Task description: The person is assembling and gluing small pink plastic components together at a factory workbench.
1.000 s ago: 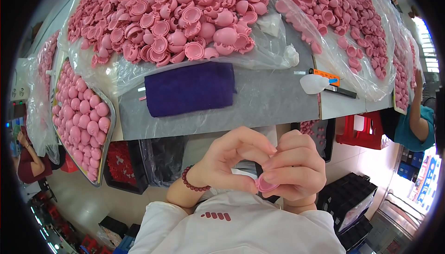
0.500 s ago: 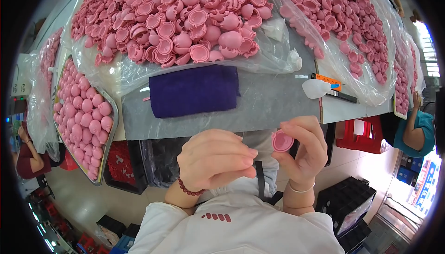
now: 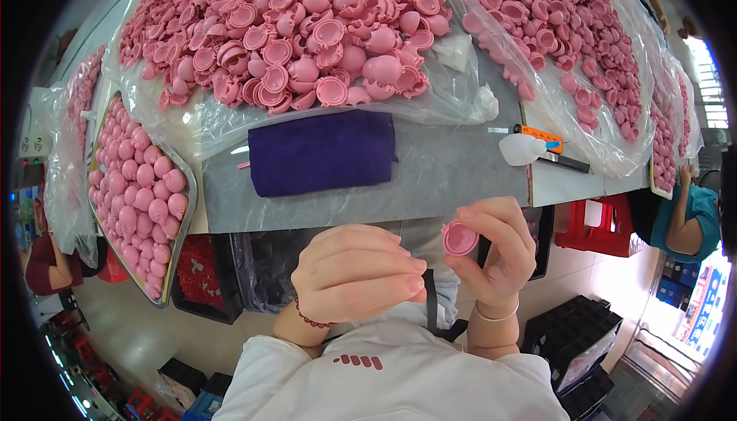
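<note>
Between the thumb and fingers of my right hand [image 3: 495, 256] is a pink plastic half-shell [image 3: 461, 237], its round hollow side turned toward me. My left hand [image 3: 359, 271] is closed just left of it, fingers curled together with the back of the hand showing; whatever may be in it is hidden. Both hands hover in front of the table's near edge, apart from each other. Beyond them on the grey table [image 3: 453, 168] lies a folded dark purple cloth [image 3: 321, 154]. A big heap of pink half-shells [image 3: 307, 37] spreads over plastic sheeting behind the cloth.
At the left stands a tray [image 3: 189, 198] filled with closed pink balls [image 3: 142, 194]. A white squeeze bottle [image 3: 520, 149] with a blue tip lies by an orange-and-black tool [image 3: 564, 161]. A second shell heap [image 3: 545, 22] is at right. Co-workers sit at both sides.
My right hand has shifted slightly left with the half-shell, nearer to my left hand. The left hand has dipped a little and stays closed.
</note>
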